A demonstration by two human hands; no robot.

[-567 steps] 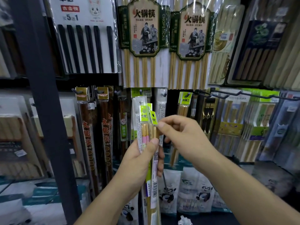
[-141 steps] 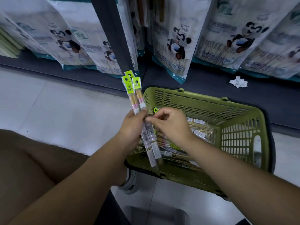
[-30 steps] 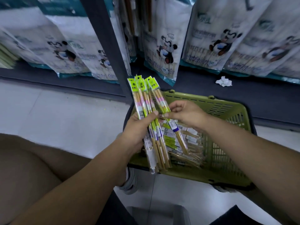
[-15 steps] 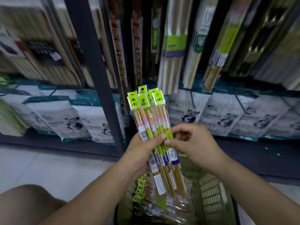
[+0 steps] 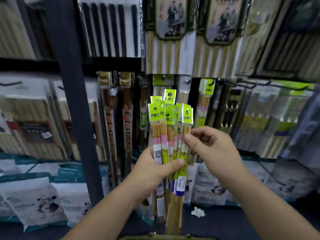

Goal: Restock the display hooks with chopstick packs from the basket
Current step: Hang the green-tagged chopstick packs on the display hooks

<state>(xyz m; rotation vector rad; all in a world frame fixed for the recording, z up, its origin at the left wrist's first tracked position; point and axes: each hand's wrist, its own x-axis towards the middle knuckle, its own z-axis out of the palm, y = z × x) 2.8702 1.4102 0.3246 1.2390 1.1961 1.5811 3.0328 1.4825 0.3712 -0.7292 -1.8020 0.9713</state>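
- The light is dim and cool, a flat bluish indoor glow, and I cannot tell where it comes from.
- My left hand (image 5: 152, 172) and right hand (image 5: 213, 151) are evenly lit, with soft shade under the curled fingers.
- The chopstick packs (image 5: 170, 118) I hold are the sharpest thing. Their yellow-green tops are bright, but the print is smeared.
- Everything behind them is soft, and the hanging packs (image 5: 277, 110) at the right edge blur into streaks.
- The dark post (image 5: 72, 101) leans, and straight lines bend toward the corners.
- A pale sheen runs down the plastic wrap (image 5: 142, 37) up top.
- The bottom shelf (image 5: 216, 226) is nearly black.
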